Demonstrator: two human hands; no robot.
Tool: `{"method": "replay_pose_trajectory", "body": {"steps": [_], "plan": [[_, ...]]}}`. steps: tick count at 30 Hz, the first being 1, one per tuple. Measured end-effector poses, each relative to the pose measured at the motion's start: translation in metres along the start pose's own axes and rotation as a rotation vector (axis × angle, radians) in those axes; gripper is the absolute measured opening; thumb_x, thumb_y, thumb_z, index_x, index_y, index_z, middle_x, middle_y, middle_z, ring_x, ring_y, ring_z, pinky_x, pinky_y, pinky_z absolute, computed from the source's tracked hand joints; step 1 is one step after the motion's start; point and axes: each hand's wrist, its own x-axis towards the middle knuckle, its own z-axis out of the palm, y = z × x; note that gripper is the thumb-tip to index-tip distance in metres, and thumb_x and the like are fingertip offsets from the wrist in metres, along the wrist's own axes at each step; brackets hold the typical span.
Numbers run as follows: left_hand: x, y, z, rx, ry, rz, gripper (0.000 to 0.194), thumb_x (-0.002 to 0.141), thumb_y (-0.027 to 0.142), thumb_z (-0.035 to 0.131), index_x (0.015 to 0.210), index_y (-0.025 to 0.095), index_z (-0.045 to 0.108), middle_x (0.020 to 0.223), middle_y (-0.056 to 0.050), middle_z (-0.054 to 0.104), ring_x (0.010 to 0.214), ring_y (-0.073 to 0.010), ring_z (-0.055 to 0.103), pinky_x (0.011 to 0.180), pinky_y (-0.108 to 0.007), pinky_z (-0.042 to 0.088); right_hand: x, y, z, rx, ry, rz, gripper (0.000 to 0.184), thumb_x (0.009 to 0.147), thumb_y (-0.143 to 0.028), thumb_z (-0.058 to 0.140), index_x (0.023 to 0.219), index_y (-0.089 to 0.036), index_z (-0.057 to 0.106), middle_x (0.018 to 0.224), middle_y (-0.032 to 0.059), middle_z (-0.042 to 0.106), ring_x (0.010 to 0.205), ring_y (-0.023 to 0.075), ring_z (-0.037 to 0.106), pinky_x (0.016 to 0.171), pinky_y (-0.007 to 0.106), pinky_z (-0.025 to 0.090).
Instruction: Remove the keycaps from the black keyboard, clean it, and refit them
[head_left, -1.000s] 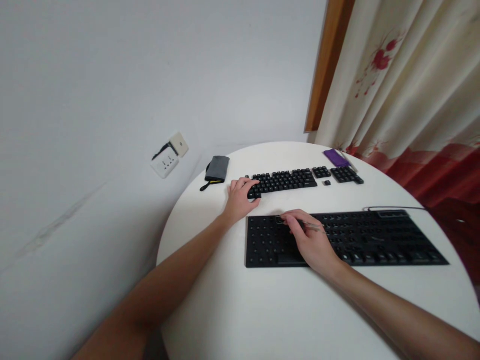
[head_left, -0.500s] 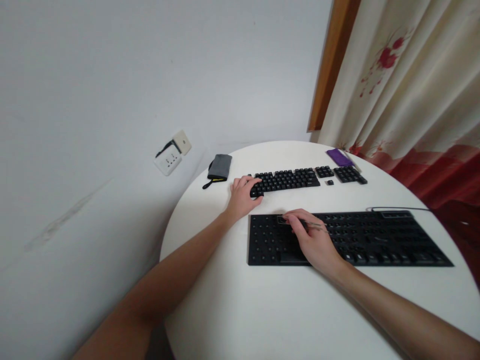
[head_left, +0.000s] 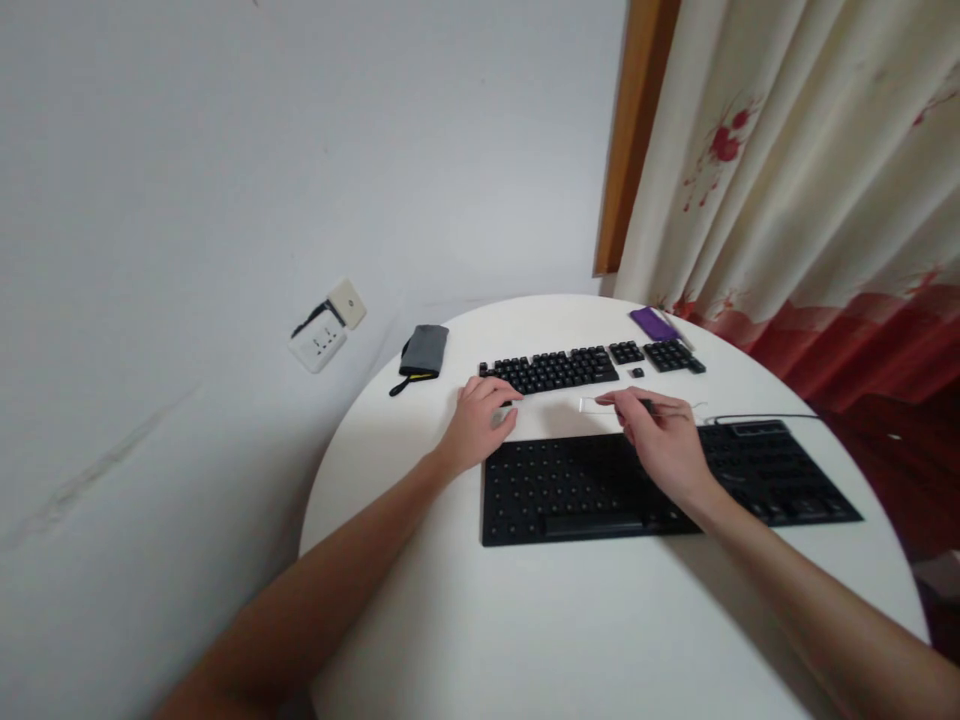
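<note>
My left hand [head_left: 478, 425] rests on the table with fingers and thumb apart, curved around the near left end of a block of loose black keycaps [head_left: 559, 371]. A dark keycap [head_left: 507, 404] shows in the gap between thumb and fingers; whether they touch it is unclear. My right hand [head_left: 664, 445] grips a wire keycap puller [head_left: 649, 405], its wire loops sticking out on both sides. That hand is over the far edge of a black keyboard [head_left: 559, 490]. The keyboard's left part shows bare switch stems and a long space bar [head_left: 592, 524]; my right hand and forearm hide some of it.
Farther right lie more keycap groups [head_left: 669, 356] and a single keycap [head_left: 637, 372]. A purple cloth-like item [head_left: 652, 324] and a grey pouch [head_left: 424, 352] sit near the far rim of the round white table [head_left: 555, 620]. A cable [head_left: 757, 416] runs off right.
My right hand has lifted the puller off the keyboard's left part and moved away and rightward. My left hand has drawn slightly back from the keycaps. The view has turned a little right.
</note>
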Motion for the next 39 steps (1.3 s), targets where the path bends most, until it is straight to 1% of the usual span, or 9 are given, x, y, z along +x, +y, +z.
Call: {"method": "replay_pose_trajectory", "body": {"steps": [7,10,14,16,19,22,26,31,39], "plan": [[-0.001,0.029,-0.003,-0.082,-0.175,0.139,0.018,0.093,0.022,0.054,0.1,0.025,0.07,0.111,-0.005,0.068,0.106,-0.0222,0.056,0.097,-0.042,0.041,0.024,0.014,-0.016,0.113,0.059,0.006,0.027,0.083,-0.039,0.06,0.088,-0.016,0.073,0.058,-0.001,0.055,0.051,0.0121,0.045,0.046,0.025,0.032],[0.004,0.042,-0.011,-0.148,-0.239,0.19,0.019,0.094,0.021,0.052,0.099,0.024,0.07,0.104,-0.005,0.07,0.102,-0.0209,0.059,0.095,-0.04,0.043,0.026,0.009,-0.019,0.123,0.033,-0.023,0.019,0.08,-0.035,0.062,0.076,-0.017,0.067,0.056,-0.0011,0.056,0.052,0.0127,0.048,0.049,0.025,0.036],[0.007,0.078,-0.021,-0.219,-0.384,0.203,0.018,0.097,0.027,0.052,0.105,0.022,0.068,0.097,-0.005,0.07,0.093,-0.0185,0.062,0.087,-0.032,0.046,0.028,0.005,-0.019,0.092,0.015,-0.011,0.02,0.077,-0.032,0.061,0.064,-0.018,0.062,0.053,-0.0004,0.058,0.049,0.0128,0.049,0.049,0.025,0.038],[0.005,0.098,-0.016,-0.204,-0.477,0.24,0.02,0.094,0.037,0.059,0.104,0.022,0.067,0.091,-0.004,0.069,0.088,-0.018,0.062,0.081,-0.03,0.046,0.03,0.009,-0.017,0.104,0.013,-0.001,0.019,0.078,-0.032,0.059,0.065,-0.018,0.062,0.053,-0.0007,0.058,0.048,0.0128,0.049,0.049,0.025,0.038],[0.0,0.119,0.003,-0.157,-0.543,0.346,0.04,0.08,0.055,0.071,0.102,0.022,0.067,0.092,-0.003,0.067,0.089,-0.0194,0.062,0.08,-0.03,0.046,0.033,0.021,-0.013,0.112,0.002,-0.001,0.018,0.077,-0.031,0.058,0.065,-0.018,0.062,0.054,-0.0006,0.058,0.049,0.0132,0.05,0.05,0.025,0.039],[-0.001,0.128,0.022,-0.115,-0.582,0.373,0.044,0.074,0.055,0.077,0.101,0.022,0.065,0.09,-0.001,0.066,0.086,-0.0191,0.062,0.074,-0.028,0.045,0.035,0.035,-0.007,0.095,-0.012,0.02,0.017,0.076,-0.029,0.057,0.064,-0.017,0.061,0.054,-0.0002,0.059,0.051,0.0139,0.053,0.052,0.025,0.04],[0.002,0.129,0.03,-0.102,-0.571,0.34,0.032,0.078,0.044,0.076,0.097,0.021,0.064,0.084,0.001,0.066,0.08,-0.0178,0.062,0.072,-0.028,0.045,0.034,0.048,0.001,0.076,-0.033,0.068,0.015,0.075,-0.027,0.055,0.065,-0.018,0.061,0.054,-0.0009,0.058,0.051,0.0143,0.053,0.053,0.025,0.041],[-0.008,0.127,0.033,-0.137,-0.467,0.361,0.021,0.089,0.037,0.065,0.099,0.019,0.067,0.088,-0.002,0.07,0.082,-0.018,0.064,0.075,-0.029,0.049,0.03,0.054,0.008,0.035,-0.086,0.062,0.015,0.077,-0.027,0.054,0.068,-0.018,0.062,0.056,-0.001,0.059,0.052,0.0142,0.055,0.054,0.025,0.042],[-0.019,0.127,0.041,-0.048,-0.322,0.42,0.015,0.088,0.031,0.061,0.092,0.018,0.069,0.08,-0.002,0.069,0.072,-0.0159,0.065,0.067,-0.027,0.051,0.028,0.058,0.009,-0.011,-0.1,0.043,0.016,0.08,-0.028,0.054,0.07,-0.018,0.062,0.058,-0.0009,0.06,0.055,0.0151,0.056,0.057,0.026,0.043]]}}
